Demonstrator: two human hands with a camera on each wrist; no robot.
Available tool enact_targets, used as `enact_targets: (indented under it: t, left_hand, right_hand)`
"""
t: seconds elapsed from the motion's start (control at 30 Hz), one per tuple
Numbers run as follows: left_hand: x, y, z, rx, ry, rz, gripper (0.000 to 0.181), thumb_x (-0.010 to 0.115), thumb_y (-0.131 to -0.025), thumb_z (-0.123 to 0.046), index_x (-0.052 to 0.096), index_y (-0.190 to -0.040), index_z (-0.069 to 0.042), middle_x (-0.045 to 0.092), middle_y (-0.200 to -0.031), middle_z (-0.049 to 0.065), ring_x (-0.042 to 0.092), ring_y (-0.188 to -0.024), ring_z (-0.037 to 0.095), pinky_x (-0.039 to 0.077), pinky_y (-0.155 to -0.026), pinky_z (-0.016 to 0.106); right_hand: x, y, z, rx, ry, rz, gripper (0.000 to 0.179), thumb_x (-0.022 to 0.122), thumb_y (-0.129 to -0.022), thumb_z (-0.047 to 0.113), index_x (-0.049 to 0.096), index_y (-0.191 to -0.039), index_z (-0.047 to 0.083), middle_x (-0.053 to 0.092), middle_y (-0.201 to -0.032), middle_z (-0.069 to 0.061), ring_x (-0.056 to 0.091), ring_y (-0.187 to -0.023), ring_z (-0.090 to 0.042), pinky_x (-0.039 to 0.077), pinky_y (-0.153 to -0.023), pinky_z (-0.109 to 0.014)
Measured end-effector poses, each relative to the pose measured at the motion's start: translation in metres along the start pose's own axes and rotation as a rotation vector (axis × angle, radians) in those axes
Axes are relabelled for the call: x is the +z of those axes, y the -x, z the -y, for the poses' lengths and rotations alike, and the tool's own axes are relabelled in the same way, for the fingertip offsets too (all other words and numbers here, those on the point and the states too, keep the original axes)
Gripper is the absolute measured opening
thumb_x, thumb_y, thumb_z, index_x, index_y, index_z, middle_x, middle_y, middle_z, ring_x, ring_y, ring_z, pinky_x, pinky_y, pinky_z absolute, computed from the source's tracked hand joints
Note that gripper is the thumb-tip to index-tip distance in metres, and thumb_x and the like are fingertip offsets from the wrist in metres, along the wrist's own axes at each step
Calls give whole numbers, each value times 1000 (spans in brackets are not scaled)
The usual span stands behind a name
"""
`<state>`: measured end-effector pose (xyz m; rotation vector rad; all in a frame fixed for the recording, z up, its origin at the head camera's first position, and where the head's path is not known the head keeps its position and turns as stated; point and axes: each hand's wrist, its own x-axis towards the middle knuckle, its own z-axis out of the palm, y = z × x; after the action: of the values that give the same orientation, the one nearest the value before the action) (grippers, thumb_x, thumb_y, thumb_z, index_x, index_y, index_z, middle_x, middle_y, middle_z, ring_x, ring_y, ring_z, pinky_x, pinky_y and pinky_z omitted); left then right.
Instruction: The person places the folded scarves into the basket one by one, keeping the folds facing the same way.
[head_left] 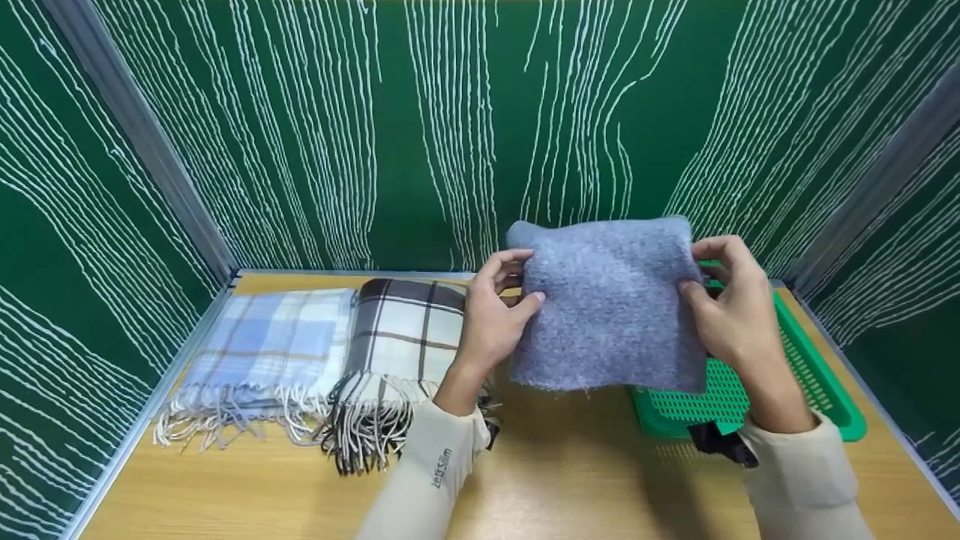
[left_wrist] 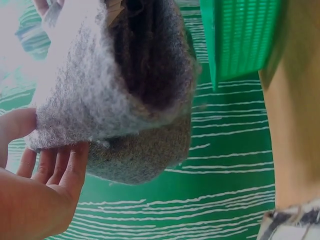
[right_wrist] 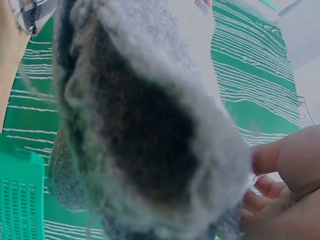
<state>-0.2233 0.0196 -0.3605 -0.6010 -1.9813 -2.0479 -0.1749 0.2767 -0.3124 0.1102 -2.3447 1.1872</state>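
Note:
A folded grey woollen scarf (head_left: pixel 607 307) is held up in front of me, over the table. My left hand (head_left: pixel 495 307) grips its left edge, thumb on the front face and fingers behind. On the opposite edge, my right hand (head_left: pixel 739 300) pinches it between thumb and fingers. From the left wrist, the scarf (left_wrist: pixel 85 85) shows its thick folded layers with a dark hollow between them, and the left hand's fingers (left_wrist: pixel 60 162) lie under the fold. The right wrist view has the fuzzy scarf (right_wrist: pixel 165 60) close up, its fold gaping, with the right hand (right_wrist: pixel 285 190) at its edge.
A green perforated basket (head_left: pixel 817 360) stands at the right, partly behind the scarf and right arm. To the left lie a folded blue-and-white plaid scarf (head_left: pixel 270 337) and a brown-and-white plaid scarf (head_left: pixel 409 330), both fringed. Green white-streaked panels (head_left: pixel 450 135) enclose the wooden table (head_left: pixel 570 480).

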Motion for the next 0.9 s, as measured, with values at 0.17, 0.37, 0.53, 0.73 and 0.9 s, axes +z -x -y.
enact_targets:
  t: [0.17,0.37,0.53,0.73,0.9]
  left_hand:
    - [11,-3,0,1,27,1,47,71,-89,8,61,-134,0,70,-124,18,69,-107,24,60,-92,41]
    - [25,-5,1,-6,40,25,48,71,-89,10,61,-134,0,69,-126,18,68,-109,23,60,-92,40]
    - [35,-5,2,-18,36,54,50,72,-89,11,60,-135,-3,69,-127,16,67,-111,21,60,-92,34]
    - [48,-5,5,-4,36,91,51,72,-89,11,60,-136,-4,69,-128,15,67,-110,19,59,-91,29]
    - [61,-5,8,-6,27,119,53,73,-89,12,60,-137,-5,68,-129,14,67,-111,17,59,-91,27]
  right_hand:
    - [-9,0,-5,-14,21,-49,31,58,-97,-11,55,-127,-7,61,-127,-10,66,-117,-18,45,-83,-12]
    - [-19,1,-12,-32,47,-91,30,59,-97,-10,57,-126,-6,60,-125,-2,57,-103,8,45,-80,-11]
    - [-27,2,-18,-25,65,-121,29,59,-97,-10,58,-126,-6,57,-120,7,58,-101,5,44,-80,-11]
    - [-40,5,-26,-28,91,-137,28,59,-97,-9,58,-124,-6,61,-118,4,59,-99,5,45,-78,-9]
    - [-50,6,-35,-17,109,-158,29,60,-97,-9,59,-125,-5,59,-114,12,59,-96,0,44,-78,-11]
